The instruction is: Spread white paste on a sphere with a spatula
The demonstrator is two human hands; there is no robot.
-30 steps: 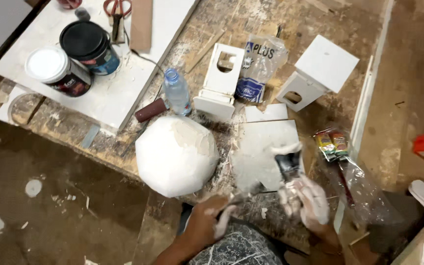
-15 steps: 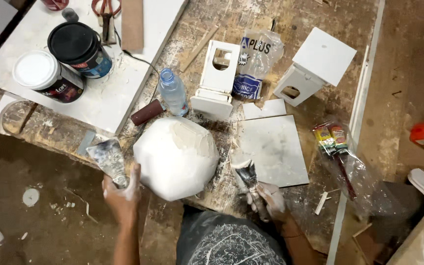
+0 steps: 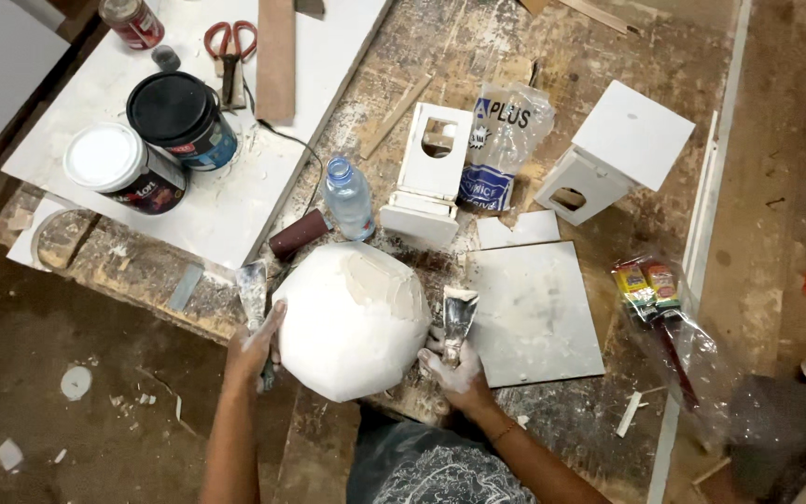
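A large white faceted ball-shaped form (image 3: 352, 317), smeared with filler, rests on the worn wooden workbench (image 3: 608, 56). My left hand (image 3: 254, 350) presses against its left side and holds a putty knife (image 3: 254, 285) whose blade points up. My right hand (image 3: 454, 373), dusted white, grips a second putty knife (image 3: 459, 317) at the form's right side, blade up and coated with filler.
A flat white board (image 3: 538, 313) lies right of the form. Behind stand a water bottle (image 3: 349, 198), two small white birdhouses (image 3: 433, 173) (image 3: 613, 149), a plastic bag (image 3: 501, 149), two paint cans (image 3: 184, 117) (image 3: 123, 168), scissors (image 3: 229, 47) and packaged brushes (image 3: 660, 308).
My left hand moved in from the lower left to the form's left side with its putty knife. My right hand shifted up against the form's right side.
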